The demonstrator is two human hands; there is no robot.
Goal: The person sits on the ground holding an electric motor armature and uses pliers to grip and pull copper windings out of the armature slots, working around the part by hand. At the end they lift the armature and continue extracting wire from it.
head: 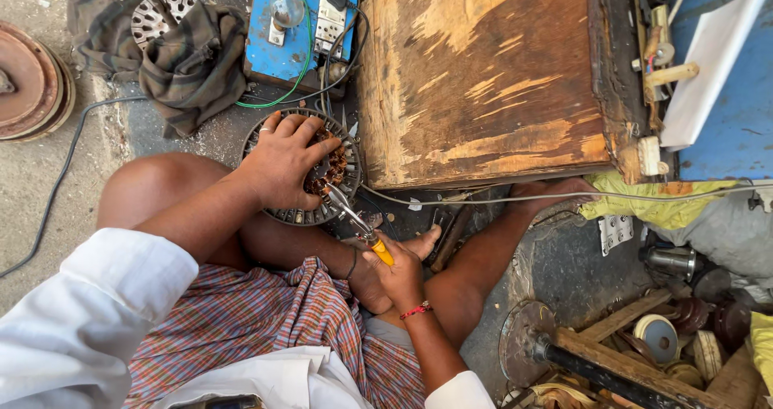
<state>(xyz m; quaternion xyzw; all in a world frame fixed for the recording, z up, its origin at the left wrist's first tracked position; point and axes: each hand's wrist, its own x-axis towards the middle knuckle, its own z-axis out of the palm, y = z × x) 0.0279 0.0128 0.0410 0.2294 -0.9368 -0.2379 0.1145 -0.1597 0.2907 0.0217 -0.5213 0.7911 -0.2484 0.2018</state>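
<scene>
Your left hand (pixel 282 167) lies spread, fingers curled, over the round grey metal stator with copper windings (pixel 332 185), pressing it flat on the ground just left of the big worn wooden box (pixel 483 79). Your right hand (pixel 396 274) is closed around the yellow-handled metal pliers (pixel 358 228). The pliers' long axis runs diagonally, handle near you, nose pointing up-left into the stator's lower rim. The surface is dark, gritty concrete (pixel 201 135). Left of the box sits a blue switchboard with a socket (pixel 294 26); further left, a crumpled dark striped cloth (pixel 189 63). Below the box's right end lies 1 pile of rusty round parts (pixel 668 336).
</scene>
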